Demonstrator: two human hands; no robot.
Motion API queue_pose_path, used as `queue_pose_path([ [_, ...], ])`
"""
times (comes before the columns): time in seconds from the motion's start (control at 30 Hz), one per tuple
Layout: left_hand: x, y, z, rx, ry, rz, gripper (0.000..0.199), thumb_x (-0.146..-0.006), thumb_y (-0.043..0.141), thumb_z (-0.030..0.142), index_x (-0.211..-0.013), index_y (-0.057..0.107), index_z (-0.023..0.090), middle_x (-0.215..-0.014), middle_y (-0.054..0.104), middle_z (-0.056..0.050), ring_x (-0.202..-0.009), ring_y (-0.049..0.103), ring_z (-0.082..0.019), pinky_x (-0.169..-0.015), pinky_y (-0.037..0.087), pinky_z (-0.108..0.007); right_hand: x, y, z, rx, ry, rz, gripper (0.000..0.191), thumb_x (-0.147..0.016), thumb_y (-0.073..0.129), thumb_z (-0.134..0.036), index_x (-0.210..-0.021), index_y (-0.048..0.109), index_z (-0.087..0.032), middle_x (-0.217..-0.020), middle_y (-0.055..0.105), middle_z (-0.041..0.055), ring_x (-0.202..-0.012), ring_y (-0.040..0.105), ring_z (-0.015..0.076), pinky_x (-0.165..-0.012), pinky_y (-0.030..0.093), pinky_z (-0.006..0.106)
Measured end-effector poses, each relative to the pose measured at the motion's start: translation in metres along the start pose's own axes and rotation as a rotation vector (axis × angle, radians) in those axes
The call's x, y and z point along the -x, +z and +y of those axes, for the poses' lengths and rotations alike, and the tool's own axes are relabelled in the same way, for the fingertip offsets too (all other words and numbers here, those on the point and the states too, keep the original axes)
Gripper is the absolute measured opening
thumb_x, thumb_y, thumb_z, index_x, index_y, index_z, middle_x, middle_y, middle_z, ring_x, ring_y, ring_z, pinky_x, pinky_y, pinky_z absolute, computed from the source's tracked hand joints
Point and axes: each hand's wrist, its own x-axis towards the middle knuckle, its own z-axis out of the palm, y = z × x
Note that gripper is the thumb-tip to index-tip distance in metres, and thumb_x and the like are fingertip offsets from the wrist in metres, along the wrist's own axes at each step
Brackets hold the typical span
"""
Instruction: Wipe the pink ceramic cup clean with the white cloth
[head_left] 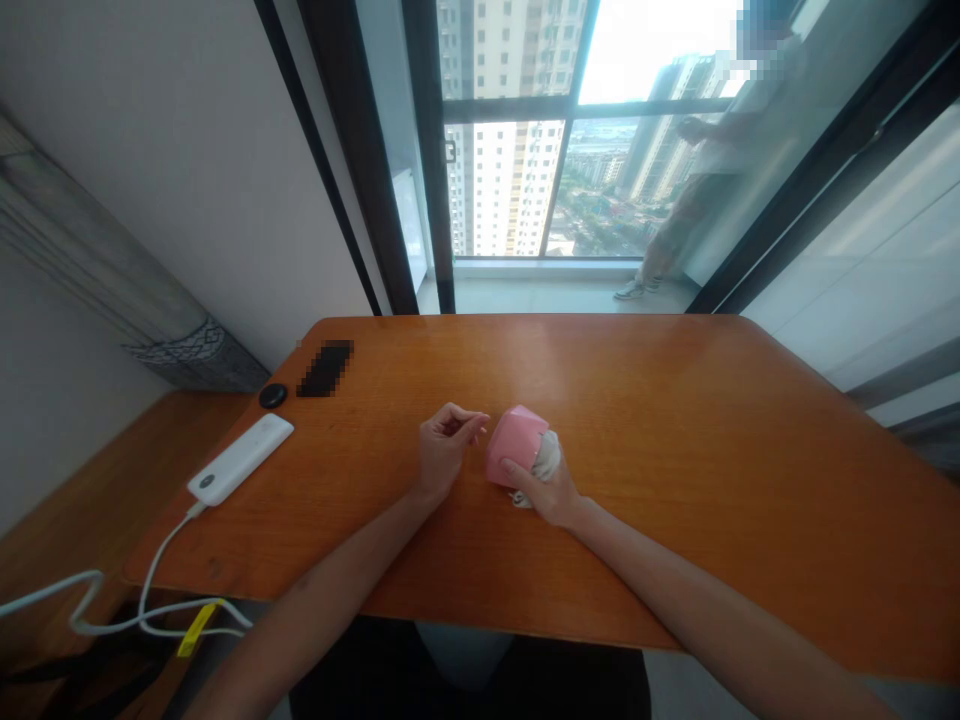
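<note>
Two-handed over the table (712, 450), clamping a pink box (517, 440) and a white bundle (548, 456) in the right hand (553, 492), around the middle! Holding the left hand (446, 443) in a pinch, tips together, just left of the box, showing nothing clear between. Looking partway along: gripping the box, but leaving, probably undone, the bundle bulging at its right and trailing a loose end (520, 499) nearer.
</note>
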Motion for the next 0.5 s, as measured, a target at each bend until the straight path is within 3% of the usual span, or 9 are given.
queue_pose_path([
  [0.1, 0.004, 0.001, -0.002, 0.011, 0.068, -0.069, 0.022, -0.091, 0.086, 0.041, -0.086, 0.083, 0.020, -0.073, 0.079, -0.001, -0.061, 0.067, -0.013, -0.061, 0.055, -0.025, -0.001, 0.000, -0.003, -0.011, -0.007, -0.027, 0.030, -0.090, 0.082, -0.053, -0.098, 0.074, -0.025, -0.089, 0.075, 0.0059, -0.081, 0.069, 0.0241, -0.086, 0.064, 0.046],
  [0.23, 0.002, -0.003, -0.002, -0.086, 0.289, -0.164, 0.026, -0.108, 0.065, 0.033, -0.096, 0.084, 0.022, -0.100, 0.084, -0.006, -0.073, 0.069, -0.014, -0.072, 0.057, -0.028, 0.000, -0.001, -0.001, 0.055, -0.003, 0.018, 0.033, -0.087, 0.083, -0.056, -0.085, 0.069, -0.025, -0.077, 0.067, 0.0023, -0.070, 0.060, 0.0206, -0.069, 0.059, 0.040],
  [0.37, 0.002, -0.009, -0.003, -0.186, 0.444, -0.226, 0.032, -0.114, 0.049, 0.025, -0.107, 0.080, 0.023, -0.124, 0.078, -0.010, -0.116, 0.073, -0.021, -0.102, 0.060, -0.037, 0.001, 0.000, -0.002, 0.048, 0.034, 0.016, 0.045, -0.083, 0.086, -0.059, -0.074, 0.059, -0.025, -0.066, 0.055, -0.0026, -0.062, 0.048, 0.0155, -0.059, 0.049, 0.033],
  [0.43, 0.005, -0.012, -0.003, -0.207, 0.504, -0.346, 0.030, -0.113, 0.049, 0.026, -0.126, 0.076, 0.024, -0.138, 0.073, -0.012, -0.136, 0.067, -0.026, -0.120, 0.053, -0.046, -0.001, 0.000, -0.006, -0.067, 0.090, 0.023, 0.045, -0.080, 0.089, -0.060, -0.078, 0.062, -0.024, -0.069, 0.057, -0.0027, -0.063, 0.049, 0.0152, -0.061, 0.049, 0.032],
  [0.5, 0.008, -0.015, -0.003, -0.228, 0.567, -0.497, 0.041, -0.113, 0.048, 0.030, -0.151, 0.063, 0.026, -0.157, 0.062, -0.015, -0.152, 0.057, -0.030, -0.131, 0.044, -0.055, -0.004, 0.000, -0.012, -0.246, 0.179, 0.044, 0.043, -0.079, 0.091, -0.059, -0.088, 0.069, -0.023, -0.076, 0.064, -0.0006, -0.068, 0.055, 0.0166, -0.066, 0.053, 0.032],
])
